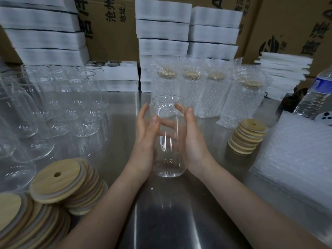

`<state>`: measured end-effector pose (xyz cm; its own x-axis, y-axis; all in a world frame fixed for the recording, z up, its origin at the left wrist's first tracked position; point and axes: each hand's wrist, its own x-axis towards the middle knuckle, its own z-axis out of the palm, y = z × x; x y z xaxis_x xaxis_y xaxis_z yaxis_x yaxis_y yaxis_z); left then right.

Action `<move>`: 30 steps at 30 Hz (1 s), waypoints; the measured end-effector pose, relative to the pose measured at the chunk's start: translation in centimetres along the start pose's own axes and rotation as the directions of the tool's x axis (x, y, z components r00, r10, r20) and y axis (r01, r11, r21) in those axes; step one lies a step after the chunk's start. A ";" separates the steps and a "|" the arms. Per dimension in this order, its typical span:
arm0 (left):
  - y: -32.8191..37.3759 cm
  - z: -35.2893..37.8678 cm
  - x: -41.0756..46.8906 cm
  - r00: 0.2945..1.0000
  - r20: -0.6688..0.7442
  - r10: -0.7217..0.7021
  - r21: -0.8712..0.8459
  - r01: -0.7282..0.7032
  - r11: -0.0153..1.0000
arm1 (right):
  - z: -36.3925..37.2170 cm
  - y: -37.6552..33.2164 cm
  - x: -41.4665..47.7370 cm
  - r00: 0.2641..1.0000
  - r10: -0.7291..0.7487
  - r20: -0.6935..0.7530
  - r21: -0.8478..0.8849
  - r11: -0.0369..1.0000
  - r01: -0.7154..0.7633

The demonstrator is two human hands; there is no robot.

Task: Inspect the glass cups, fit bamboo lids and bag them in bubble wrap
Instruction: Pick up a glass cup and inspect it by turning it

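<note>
Both palms face inward: left hand (146, 139) and right hand (193, 141) clasp an upright glass cup (168, 135), mouth up, above the steel table (179, 221).

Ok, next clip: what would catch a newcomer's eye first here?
The clear glass cup at centre, held upright between the left hand and right hand over the steel table. Behind it stands a row of bubble-wrapped cups with lids on. Stacks of bamboo lids sit at lower left, with bare glasses crowding the left side.
</note>
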<state>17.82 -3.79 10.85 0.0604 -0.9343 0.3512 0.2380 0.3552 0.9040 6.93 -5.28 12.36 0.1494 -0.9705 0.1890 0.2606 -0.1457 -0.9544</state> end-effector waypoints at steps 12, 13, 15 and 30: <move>0.8 1.4 -0.9 0.986 -0.142 0.091 0.127 -0.073 0.989 | 0.3 0.7 -0.7 0.925 -0.313 -0.215 -0.330 0.915 0.233; 0.8 1.6 -1.1 0.989 -0.116 0.088 0.141 -0.071 0.987 | 0.3 0.7 -0.8 0.914 -0.341 -0.218 -0.370 0.896 0.246; 1.0 2.2 -1.4 0.997 -0.054 0.054 0.120 -0.047 0.992 | 0.3 0.7 -1.0 0.896 -0.390 -0.215 -0.433 0.860 0.270; 0.6 1.8 -1.2 0.996 -0.082 0.032 0.060 -0.027 0.998 | 1.5 -0.3 -0.9 0.935 -0.260 -0.239 -0.329 0.928 0.174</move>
<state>16.18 -2.45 11.40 0.1477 -0.9217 0.3588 0.1776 0.3816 0.9071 8.14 -4.11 12.87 -0.1562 -0.9158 0.3699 -0.0454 -0.3675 -0.9289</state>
